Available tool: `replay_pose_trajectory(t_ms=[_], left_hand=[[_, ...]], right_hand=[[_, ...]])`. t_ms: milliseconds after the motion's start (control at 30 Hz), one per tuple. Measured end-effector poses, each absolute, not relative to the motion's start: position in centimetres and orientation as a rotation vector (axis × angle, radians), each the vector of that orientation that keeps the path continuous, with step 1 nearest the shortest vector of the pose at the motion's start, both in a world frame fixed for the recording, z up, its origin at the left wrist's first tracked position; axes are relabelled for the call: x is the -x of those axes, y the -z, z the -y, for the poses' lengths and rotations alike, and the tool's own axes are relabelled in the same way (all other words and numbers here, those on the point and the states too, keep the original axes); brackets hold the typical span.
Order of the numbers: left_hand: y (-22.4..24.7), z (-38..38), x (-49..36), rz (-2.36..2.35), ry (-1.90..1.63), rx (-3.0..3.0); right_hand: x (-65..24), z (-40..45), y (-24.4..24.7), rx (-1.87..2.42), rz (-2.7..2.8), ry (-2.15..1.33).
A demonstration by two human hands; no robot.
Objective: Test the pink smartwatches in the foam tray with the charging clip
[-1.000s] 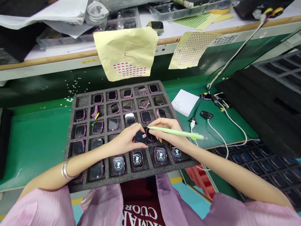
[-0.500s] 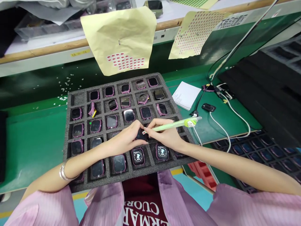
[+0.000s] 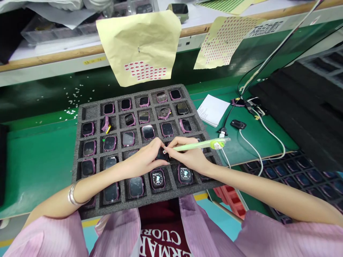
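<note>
My left hand (image 3: 147, 157) is closed around the edge of a smartwatch (image 3: 161, 154) with a dark screen, low over the foam tray (image 3: 139, 204). My right hand (image 3: 191, 157) pinches a pale green pen (image 3: 197, 144) with a cartoon figure near one end. The pen's other end and the right fingertips meet the watch's edge, where a small white piece with a red mark shows. Fingers hide much of this watch. Just below the hands, two watches (image 3: 157, 178) in the tray have lit clock faces.
Purple-framed watches fill most tray pockets. Yellow sheets (image 3: 139, 39) of red arrow stickers hang from the shelf edge. Right of the tray lie white papers (image 3: 213, 110), a small black device (image 3: 238, 124) and cables. Black foam trays (image 3: 300, 110) stand at far right; more watches lie below.
The view has shifted slightly. Both hands stay at the same watch, and the pen lies a little flatter. The small white piece at the right fingertips shows less of its red mark.
</note>
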State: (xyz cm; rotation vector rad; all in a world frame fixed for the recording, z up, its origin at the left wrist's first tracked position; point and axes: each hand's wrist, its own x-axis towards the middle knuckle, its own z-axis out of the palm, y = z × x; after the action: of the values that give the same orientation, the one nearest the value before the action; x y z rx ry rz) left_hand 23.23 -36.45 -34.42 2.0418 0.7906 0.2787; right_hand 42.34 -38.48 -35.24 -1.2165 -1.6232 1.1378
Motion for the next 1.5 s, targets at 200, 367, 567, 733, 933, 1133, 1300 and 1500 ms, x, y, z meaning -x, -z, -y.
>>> replay_pose_trajectory(t_ms=[200, 367, 567, 733, 933, 1133, 1300, 1500], left_hand=[[34.32, 36.50, -23.24, -0.799, -0.272, -2.045], [34.27, 36.45, -23.20, -0.797, -0.276, -2.055], [34.38, 36.46, -23.19, -0.791, -0.278, -2.066], [34.27, 36.49, -23.31, -0.799, -0.284, -2.065], [34.35, 36.51, -23.33, -0.799, -0.296, -2.074], [34.42, 36.46, -23.30, -0.793, -0.307, -2.072], [34.48, 36.45, -23.25, -0.791, -0.299, -2.072], [34.46, 36.51, -23.26, -0.796, -0.306, -2.081]], right_hand=[[-42.31, 38.56, 35.24, 1.221, 1.632, -1.123], [-42.30, 38.56, 35.35, 1.214, 1.633, -1.111], [-42.29, 38.56, 35.23, 1.205, 1.653, -1.092], [-42.26, 38.57, 35.13, 1.203, 1.656, -1.082], [-42.31, 38.51, 35.01, 1.198, 1.608, -1.103], [-42.25, 38.54, 34.94, 1.190, 1.596, -1.103], [-42.21, 38.55, 34.95, 1.194, 1.613, -1.098], [-42.25, 38.56, 35.05, 1.211, 1.631, -1.083]])
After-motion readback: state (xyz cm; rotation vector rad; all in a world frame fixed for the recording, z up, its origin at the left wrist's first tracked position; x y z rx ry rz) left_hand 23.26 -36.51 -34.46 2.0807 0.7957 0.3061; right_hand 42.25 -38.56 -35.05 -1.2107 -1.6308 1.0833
